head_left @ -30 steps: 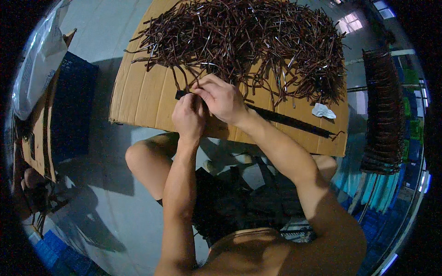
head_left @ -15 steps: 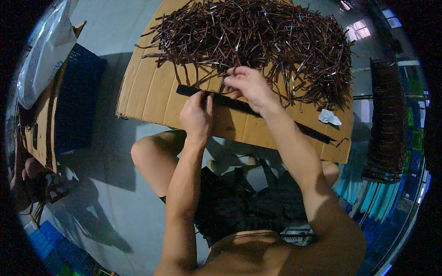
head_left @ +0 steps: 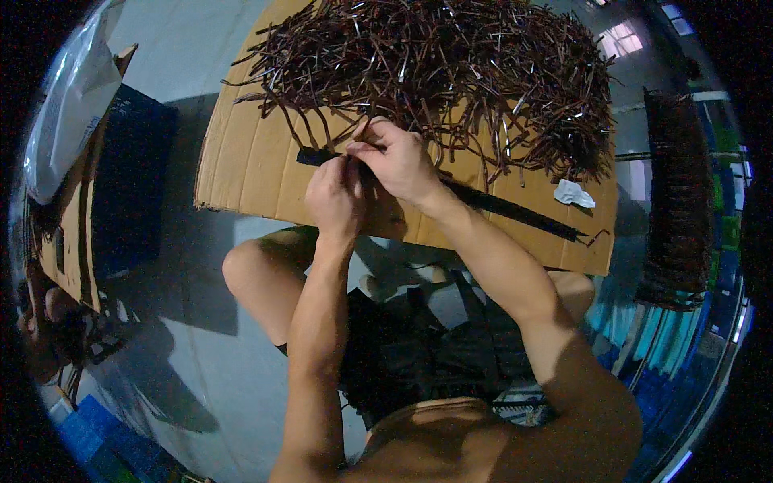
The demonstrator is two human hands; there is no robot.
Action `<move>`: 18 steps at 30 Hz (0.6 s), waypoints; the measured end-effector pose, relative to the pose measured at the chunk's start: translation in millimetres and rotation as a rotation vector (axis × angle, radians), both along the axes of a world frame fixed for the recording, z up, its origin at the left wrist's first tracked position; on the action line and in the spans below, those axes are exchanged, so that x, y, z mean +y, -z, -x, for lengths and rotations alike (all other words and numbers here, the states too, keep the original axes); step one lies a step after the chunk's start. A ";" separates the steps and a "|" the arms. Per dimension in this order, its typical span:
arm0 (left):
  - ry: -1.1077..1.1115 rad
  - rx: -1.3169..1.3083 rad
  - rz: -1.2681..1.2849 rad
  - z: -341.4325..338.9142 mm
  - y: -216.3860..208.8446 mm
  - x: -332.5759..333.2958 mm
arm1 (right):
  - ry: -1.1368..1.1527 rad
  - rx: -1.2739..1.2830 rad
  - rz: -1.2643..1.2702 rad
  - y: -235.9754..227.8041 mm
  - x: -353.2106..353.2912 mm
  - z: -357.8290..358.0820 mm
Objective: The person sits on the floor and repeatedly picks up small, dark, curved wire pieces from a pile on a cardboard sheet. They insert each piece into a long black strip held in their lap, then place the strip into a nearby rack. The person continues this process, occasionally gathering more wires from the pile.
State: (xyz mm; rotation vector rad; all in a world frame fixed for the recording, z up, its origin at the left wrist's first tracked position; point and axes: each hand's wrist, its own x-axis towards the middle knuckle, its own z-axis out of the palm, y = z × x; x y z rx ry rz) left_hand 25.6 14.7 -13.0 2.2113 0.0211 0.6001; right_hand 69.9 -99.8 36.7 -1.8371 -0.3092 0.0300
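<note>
On the cardboard sheet [head_left: 250, 173] lies a long black strip [head_left: 519, 211], slanting from upper left to lower right. Two thin brown strands [head_left: 303, 129] run from its left end toward a big tangled pile of brown strands [head_left: 435, 64]. My left hand [head_left: 334, 196] is closed in a pinch on the strip near that end. Just beside it, my right hand [head_left: 393, 158] is also pinched, with what looks like the end of a brown strand at its fingertips. The fingers partly hide the strip there.
A crumpled white scrap [head_left: 573, 194] lies on the cardboard's right side. Leftward stand a dark blue box [head_left: 137, 177] and a clear plastic bag [head_left: 72, 121]. A dark brown fringe [head_left: 680, 201] hangs at the right above turquoise material [head_left: 652, 338].
My right hand has moved left and slightly down from the pile's edge, and now meets my left hand at the strip. The whole view has shifted a little.
</note>
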 end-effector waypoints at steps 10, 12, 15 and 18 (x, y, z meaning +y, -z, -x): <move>-0.109 0.054 -0.104 2.0 -24.3 4.8 | -0.010 -0.120 0.590 -3.3 -50.9 -51.9; -0.097 -0.032 -0.110 4.7 -30.0 0.2 | 0.049 -0.177 0.734 12.6 -59.5 -54.5; -0.038 -0.048 -0.128 5.5 -27.2 -0.6 | 0.097 -0.125 0.691 15.5 -51.3 -48.8; -0.007 0.082 -0.062 6.1 -13.1 0.8 | 0.170 0.083 0.481 -12.0 -41.8 -34.6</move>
